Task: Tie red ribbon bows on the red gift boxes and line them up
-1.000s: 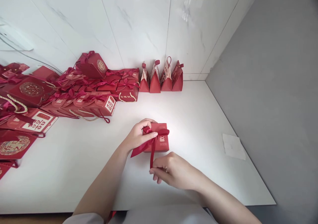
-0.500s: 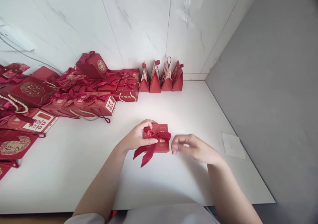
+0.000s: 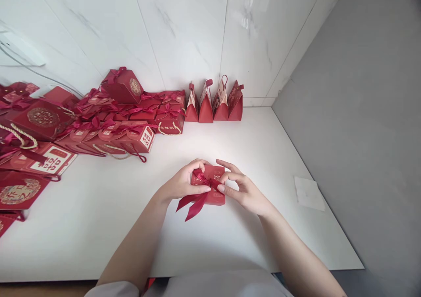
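A small red gift box with pale printed lettering lies in front of me on the white table. Across its top runs a dark red ribbon bow, whose two tails hang off the near left side. My left hand grips the box's left side, its thumb lying over the ribbon. From the right, my right hand pinches the bow's right loop between thumb and forefinger, the other fingers raised. Part of the box's left side is covered by my left hand.
Many red gift boxes with ribbons and rope handles are heaped on the left. Several upright triangular red boxes line the tiled wall. A white paper square lies at the right, near the grey wall.
My right hand has moved left to the box and taken hold of the bow's right loop. My left hand stays on the box, which has barely shifted.
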Demonstrator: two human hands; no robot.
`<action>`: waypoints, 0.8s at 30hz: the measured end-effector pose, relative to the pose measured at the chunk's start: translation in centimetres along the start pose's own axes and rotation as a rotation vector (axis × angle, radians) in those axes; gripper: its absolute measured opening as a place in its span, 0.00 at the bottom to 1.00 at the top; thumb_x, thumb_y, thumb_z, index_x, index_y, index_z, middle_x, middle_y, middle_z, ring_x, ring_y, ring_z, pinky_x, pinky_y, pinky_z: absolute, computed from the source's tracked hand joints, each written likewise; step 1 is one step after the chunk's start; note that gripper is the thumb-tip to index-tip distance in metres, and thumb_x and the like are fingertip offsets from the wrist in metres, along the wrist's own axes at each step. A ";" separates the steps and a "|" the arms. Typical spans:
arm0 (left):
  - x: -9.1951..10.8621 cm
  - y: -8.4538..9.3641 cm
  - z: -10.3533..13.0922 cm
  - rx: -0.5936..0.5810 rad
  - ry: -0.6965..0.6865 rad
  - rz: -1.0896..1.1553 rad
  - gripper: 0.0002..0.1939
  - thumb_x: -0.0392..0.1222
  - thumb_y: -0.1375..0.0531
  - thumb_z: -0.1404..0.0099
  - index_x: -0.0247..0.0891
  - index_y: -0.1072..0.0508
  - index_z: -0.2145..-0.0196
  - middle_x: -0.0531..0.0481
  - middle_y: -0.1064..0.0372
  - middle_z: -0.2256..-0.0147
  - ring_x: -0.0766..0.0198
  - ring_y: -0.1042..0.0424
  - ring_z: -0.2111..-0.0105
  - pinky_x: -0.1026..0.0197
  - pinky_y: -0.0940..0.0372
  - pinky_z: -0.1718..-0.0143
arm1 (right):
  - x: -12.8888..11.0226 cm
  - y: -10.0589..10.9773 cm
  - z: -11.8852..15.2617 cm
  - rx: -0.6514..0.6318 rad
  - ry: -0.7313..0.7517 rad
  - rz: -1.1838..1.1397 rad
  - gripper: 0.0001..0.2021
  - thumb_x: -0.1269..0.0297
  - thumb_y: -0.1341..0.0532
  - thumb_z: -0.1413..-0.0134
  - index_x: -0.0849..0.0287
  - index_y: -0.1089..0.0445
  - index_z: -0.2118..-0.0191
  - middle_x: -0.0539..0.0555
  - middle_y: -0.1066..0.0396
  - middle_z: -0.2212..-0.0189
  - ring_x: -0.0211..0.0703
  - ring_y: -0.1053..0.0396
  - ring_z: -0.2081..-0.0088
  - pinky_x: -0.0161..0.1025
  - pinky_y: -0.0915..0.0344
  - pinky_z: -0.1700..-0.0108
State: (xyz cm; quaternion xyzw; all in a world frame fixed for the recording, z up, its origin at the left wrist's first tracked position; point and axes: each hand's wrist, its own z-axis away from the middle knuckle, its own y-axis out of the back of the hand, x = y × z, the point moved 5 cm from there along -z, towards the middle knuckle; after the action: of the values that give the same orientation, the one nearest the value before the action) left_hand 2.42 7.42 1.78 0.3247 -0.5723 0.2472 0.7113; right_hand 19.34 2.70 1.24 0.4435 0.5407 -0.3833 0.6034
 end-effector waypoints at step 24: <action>-0.4 1.5 0.0 0.146 -0.095 -0.050 0.18 0.50 0.43 0.35 0.37 0.39 0.78 0.44 0.32 0.51 0.53 0.32 0.50 0.53 0.40 0.47 | 1.2 0.1 -0.8 0.054 -0.018 -0.130 0.18 0.49 0.40 0.40 0.56 0.32 0.76 0.54 0.35 0.44 0.51 0.38 0.41 0.48 0.42 0.41</action>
State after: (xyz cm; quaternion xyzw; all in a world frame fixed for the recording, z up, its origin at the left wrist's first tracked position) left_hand 1.26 8.45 1.68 0.4012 -0.5775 0.2551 0.6637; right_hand 19.35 3.50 0.03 0.4199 0.5524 -0.4402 0.5699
